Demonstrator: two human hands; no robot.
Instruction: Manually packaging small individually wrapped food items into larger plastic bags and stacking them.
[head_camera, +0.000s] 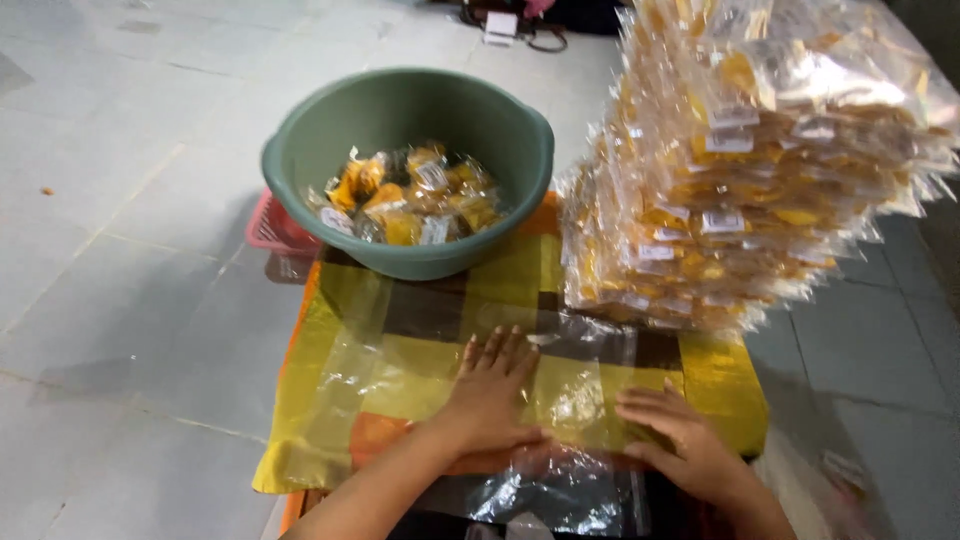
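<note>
Pressing flat hands (490, 385) on plastic bag (560, 480)

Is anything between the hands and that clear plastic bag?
No. Both hands lie flat right on the clear bag: the left hand on its middle, the right hand at its right side. Nothing visible sits between them and it.
</note>
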